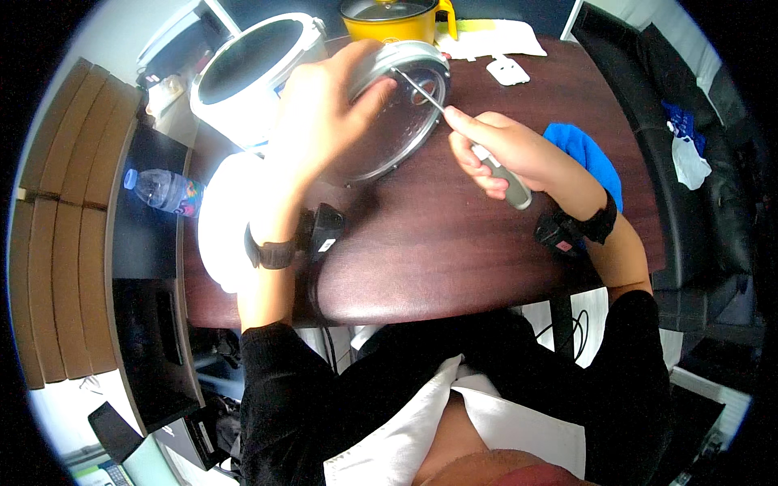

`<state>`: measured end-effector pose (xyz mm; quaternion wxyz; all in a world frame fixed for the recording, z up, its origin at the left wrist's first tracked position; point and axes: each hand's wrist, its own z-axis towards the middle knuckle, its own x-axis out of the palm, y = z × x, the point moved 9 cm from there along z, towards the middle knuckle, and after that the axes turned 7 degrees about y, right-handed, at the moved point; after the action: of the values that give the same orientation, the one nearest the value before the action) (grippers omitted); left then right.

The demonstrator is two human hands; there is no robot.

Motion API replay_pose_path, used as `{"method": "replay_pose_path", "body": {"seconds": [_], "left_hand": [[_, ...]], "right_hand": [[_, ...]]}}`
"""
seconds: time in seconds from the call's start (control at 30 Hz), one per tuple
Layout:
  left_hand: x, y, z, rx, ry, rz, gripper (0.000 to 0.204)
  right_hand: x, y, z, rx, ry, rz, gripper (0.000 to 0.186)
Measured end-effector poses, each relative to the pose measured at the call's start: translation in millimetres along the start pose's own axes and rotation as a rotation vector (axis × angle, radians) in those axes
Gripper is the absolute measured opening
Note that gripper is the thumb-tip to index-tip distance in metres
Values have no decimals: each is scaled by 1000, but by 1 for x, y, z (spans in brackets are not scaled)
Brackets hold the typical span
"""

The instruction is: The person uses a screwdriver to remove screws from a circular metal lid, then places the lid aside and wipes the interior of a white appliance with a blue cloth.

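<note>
My left hand (324, 113) grips the rim of a round see-through lid (389, 138), held tilted above the table. In my right hand (506, 146) is a screwdriver (514, 191) with a grey-green and white handle, my fingers wrapped round it. Its thin metal shaft points up and left, and the tip meets the lid near the rim close to my left fingers; exact contact is hard to make out. Behind my left hand stands a white round container (243, 121) with a dark inside, partly covered by my hand.
A yellow pot (385, 31) stands at the far edge, near a small white piece (508, 70). Blue cloth (579, 146) lies behind my right forearm. A white rounded object (220, 235) sits under my left forearm, beside a water bottle (164, 190) on the dark table (454, 259).
</note>
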<state>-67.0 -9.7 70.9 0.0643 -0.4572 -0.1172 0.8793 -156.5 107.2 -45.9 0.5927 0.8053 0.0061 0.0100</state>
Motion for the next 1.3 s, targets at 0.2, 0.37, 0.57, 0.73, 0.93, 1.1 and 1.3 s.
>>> {"method": "replay_pose_path", "body": {"seconds": [0.2, 0.37, 0.57, 0.73, 0.93, 1.1, 1.3], "left_hand": [[-3, 1, -2, -60, 79, -34, 39], [0, 5, -2, -86, 136, -146, 39], [8, 3, -4, -142, 196, -221, 43], [7, -1, -1, -92, 137, -266, 51], [10, 17, -7, -141, 207, -303, 50], [14, 23, -6, -237, 295, -290, 42], [15, 27, -7, -213, 273, -300, 37]], "right_hand": [[-49, 66, -35, -447, -593, -679, 45], [-41, 101, -32, -641, -748, -842, 47], [-36, 97, -3, -553, -607, -806, 39], [-42, 89, -3, -563, -574, -768, 37], [-58, 81, 1, -540, -459, -601, 33], [-69, 89, -7, -601, -550, -791, 35], [-72, 86, -8, -505, -583, -740, 39]]}}
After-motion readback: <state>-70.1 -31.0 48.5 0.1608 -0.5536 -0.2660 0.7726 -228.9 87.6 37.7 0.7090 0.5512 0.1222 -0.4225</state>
